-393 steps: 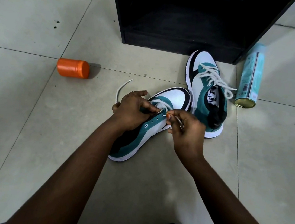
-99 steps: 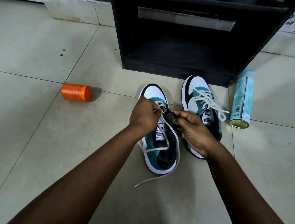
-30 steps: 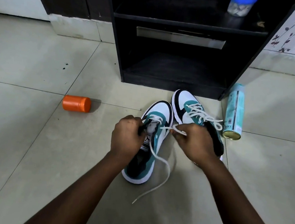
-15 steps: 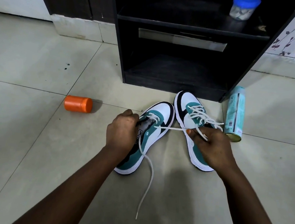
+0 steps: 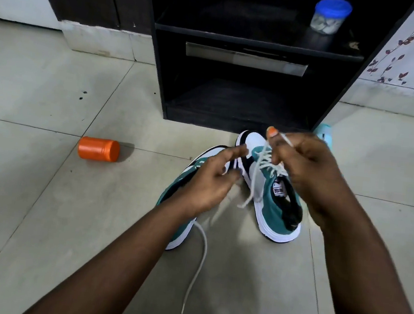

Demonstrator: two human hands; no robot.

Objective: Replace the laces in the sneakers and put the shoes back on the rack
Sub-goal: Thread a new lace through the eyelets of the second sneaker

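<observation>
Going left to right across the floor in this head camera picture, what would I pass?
Orange jar lying on its side → left sneaker under the left hand → right sneaker → right hand pinching a white lace.

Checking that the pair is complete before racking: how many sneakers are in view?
2. One sneaker lies on the floor, largely hidden under the left hand; the laced sneaker sits beside it, nearer the black rack.

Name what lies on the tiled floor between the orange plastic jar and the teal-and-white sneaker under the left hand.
Nothing: in the head view, bare tile separates the orange plastic jar from the teal-and-white sneaker.
</observation>
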